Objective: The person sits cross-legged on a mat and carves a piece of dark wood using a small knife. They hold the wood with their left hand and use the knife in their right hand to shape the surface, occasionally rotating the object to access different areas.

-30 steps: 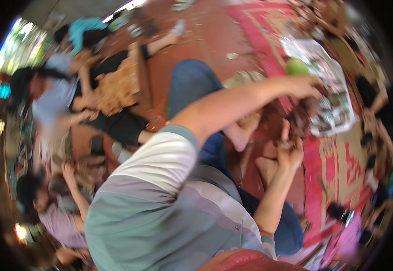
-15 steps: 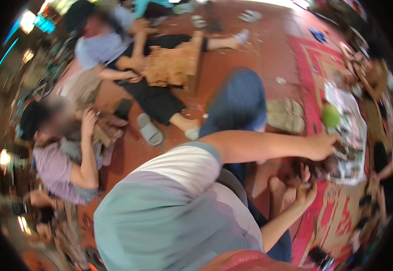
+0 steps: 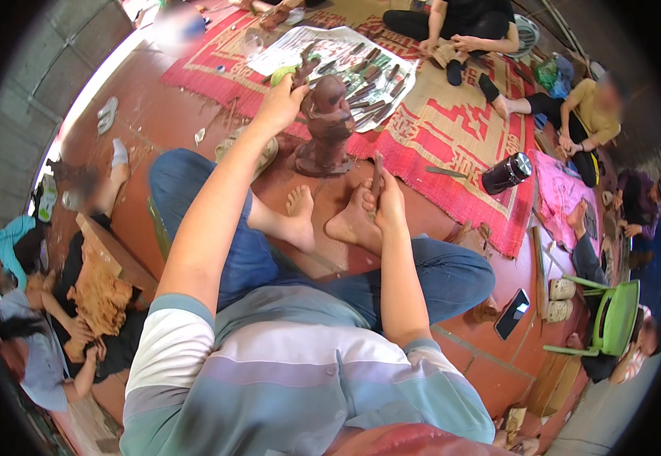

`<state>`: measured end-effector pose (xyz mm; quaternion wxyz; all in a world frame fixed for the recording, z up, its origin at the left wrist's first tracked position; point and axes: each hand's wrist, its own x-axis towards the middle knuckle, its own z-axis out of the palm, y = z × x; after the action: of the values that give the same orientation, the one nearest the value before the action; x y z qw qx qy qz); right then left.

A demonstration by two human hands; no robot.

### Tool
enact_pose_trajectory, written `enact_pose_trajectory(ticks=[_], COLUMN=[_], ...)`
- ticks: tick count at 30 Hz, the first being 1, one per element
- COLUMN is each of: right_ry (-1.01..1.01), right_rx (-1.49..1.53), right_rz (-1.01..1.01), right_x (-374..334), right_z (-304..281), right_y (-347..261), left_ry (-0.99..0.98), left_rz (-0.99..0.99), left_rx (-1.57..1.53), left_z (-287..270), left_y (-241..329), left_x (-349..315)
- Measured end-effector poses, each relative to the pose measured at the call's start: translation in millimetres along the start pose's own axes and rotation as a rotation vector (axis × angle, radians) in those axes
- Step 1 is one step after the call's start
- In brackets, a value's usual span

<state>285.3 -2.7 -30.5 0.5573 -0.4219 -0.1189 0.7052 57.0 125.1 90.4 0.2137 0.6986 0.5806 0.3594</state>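
A dark brown carved or modelled figure (image 3: 327, 125), upright on a wide base, stands on the tiles just beyond my feet. My left hand (image 3: 280, 105) reaches past its left side, fingers closed around the lower end of a jagged dark brown piece (image 3: 304, 70); the exact grip is partly hidden. A green round fruit (image 3: 283, 74) shows just behind these fingers. Closer in, my right hand (image 3: 389, 199) rests by my bare foot and holds a slim brown stick-like tool (image 3: 377, 173), pointing up. Neither hand touches the figure.
Several dark-handled tools (image 3: 372, 74) lie on a printed paper sheet (image 3: 330, 38) over a red and tan mat (image 3: 452, 137). A black flask (image 3: 507, 173), a flat tool (image 3: 446, 172) and a phone (image 3: 512, 314) are to the right. Other people sit around, near a green chair (image 3: 611, 319).
My view has swung toward the right, so the mat, paper and figure now sit in front of me. My left arm stays stretched toward the paper; my right hand stays by my foot.
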Motion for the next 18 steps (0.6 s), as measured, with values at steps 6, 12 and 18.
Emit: enact_pose_trajectory(ticks=[6,12,18], right_ry=[0.073,0.105,0.028], right_rx=[0.112,0.068,-0.008], right_rz=[-0.076,-0.067,-0.087], right_x=[-46.9,-69.3,-72.4], right_z=[-38.0,-34.8,-3.6], right_y=[10.2,24.2,29.2], left_ry=[-0.18,-0.215,-0.506], left_rz=[0.067,0.163,0.066], left_rx=[0.025,0.131,-0.031], left_z=[-0.1,-2.1,-16.3], left_y=[-26.1,-21.5,-20.9], left_x=[52.7,73.7,79.5])
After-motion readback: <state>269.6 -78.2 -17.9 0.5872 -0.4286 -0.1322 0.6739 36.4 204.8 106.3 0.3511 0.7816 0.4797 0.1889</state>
